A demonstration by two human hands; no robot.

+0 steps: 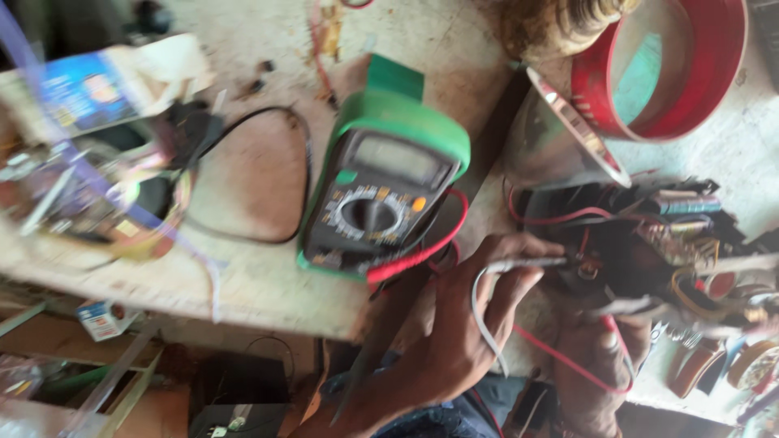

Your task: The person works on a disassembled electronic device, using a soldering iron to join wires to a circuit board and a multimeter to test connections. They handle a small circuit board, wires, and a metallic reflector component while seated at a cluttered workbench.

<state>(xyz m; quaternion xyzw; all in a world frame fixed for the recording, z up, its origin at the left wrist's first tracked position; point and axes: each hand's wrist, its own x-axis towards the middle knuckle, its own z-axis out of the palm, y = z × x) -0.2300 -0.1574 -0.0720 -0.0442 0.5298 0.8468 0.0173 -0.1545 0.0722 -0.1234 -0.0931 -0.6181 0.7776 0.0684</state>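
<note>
Head view looks down on a cluttered workbench [260, 284] whose front edge runs across the lower left of the frame. A green multimeter [381, 174] stands tilted at centre, bare bench left of it ringed by a black cable [300, 146]. Right of centre, the left hand [466, 324] reaches up from the bottom edge, fingers pinched on a grey test probe [527, 264] touching a wired circuit assembly [649, 243]. Lower right, the blurred right hand [600, 357] lies under that assembly; its grip cannot be told. A red ring [714, 73] sits upper right.
</note>
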